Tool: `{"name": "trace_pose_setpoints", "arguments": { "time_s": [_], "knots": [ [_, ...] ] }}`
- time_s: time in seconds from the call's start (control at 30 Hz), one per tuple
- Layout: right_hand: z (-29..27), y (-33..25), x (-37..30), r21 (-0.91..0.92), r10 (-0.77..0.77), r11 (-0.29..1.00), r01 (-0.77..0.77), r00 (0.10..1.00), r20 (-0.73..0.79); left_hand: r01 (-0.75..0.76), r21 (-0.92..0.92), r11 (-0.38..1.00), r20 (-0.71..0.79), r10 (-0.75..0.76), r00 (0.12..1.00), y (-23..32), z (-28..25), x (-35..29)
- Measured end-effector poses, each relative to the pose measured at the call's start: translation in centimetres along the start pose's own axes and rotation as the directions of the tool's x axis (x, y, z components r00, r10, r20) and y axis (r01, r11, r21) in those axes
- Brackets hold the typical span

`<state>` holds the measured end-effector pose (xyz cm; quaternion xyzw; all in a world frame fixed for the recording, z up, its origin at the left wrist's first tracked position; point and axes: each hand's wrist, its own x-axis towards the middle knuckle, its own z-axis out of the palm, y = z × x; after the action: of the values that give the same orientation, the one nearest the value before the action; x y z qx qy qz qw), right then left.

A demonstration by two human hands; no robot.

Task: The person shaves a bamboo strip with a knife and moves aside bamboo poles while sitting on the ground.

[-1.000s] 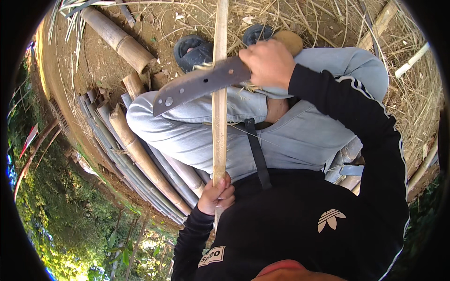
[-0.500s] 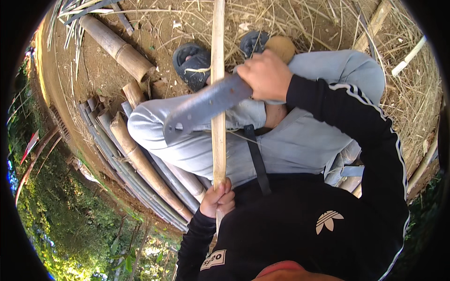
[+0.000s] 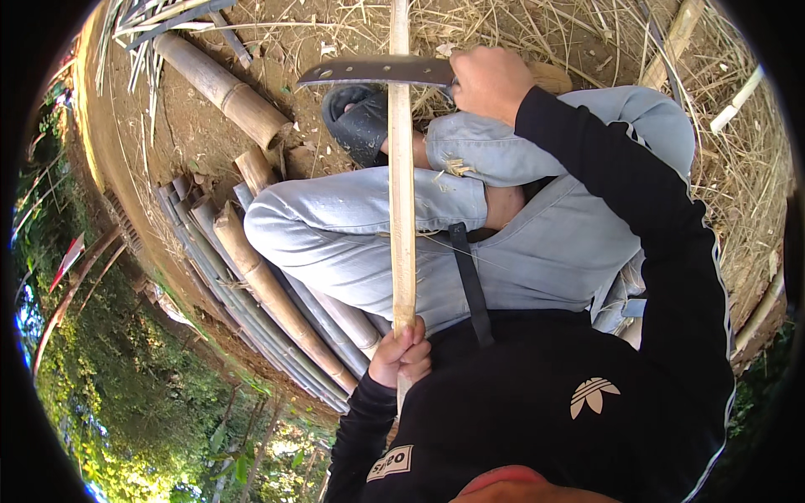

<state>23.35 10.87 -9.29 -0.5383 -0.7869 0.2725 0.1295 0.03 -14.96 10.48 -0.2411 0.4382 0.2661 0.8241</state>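
A long pale bamboo strip (image 3: 402, 210) runs from my waist straight out past my crossed legs, its far end beyond the upper edge. Close to my body, my left hand (image 3: 401, 354) is closed around its near part. My right hand (image 3: 490, 84) is closed on a knife with a wide dark metal blade (image 3: 377, 70) that has several small holes. The wooden handle (image 3: 549, 78) shows beyond my fist. The blade lies crosswise over the strip near my sandaled foot (image 3: 356, 126), pointing left.
Several bamboo poles (image 3: 277, 293) lie side by side at my left. A thick bamboo piece (image 3: 222, 92) rests on the dirt farther out, near a bundle of thin strips (image 3: 138, 33). Straw and shavings (image 3: 587, 42) cover the ground ahead and to the right.
My right hand and the knife have moved away from me along the strip, and the blade has turned from slanted to nearly level. My left hand keeps its grip at the near part.
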Motion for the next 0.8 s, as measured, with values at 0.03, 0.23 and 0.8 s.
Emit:
{"name": "trace_pose_setpoints", "arguments": {
  "time_s": [0.03, 0.23, 0.8],
  "knots": [
    [-0.6, 0.2, 0.4, -0.017, 0.03, 0.999, -0.03, 1.0, -0.008, 0.001, -0.005, 1.0, -0.006, -0.001, 1.0, 0.1, 0.0, 0.0],
    [0.8, -2.0, -2.0, 0.098, -0.212, 0.974, 0.205, 0.975, 0.065, 0.031, 0.026, 0.999, -0.008, -0.031, 0.999, 0.0, -0.5, -0.4],
    [0.8, -1.9, -2.0, 0.061, -0.161, 0.986, 0.154, 0.979, 0.128, 0.022, 0.048, 0.999, -0.028, -0.021, 0.999, 0.1, -0.5, -0.7]
  ]
}}
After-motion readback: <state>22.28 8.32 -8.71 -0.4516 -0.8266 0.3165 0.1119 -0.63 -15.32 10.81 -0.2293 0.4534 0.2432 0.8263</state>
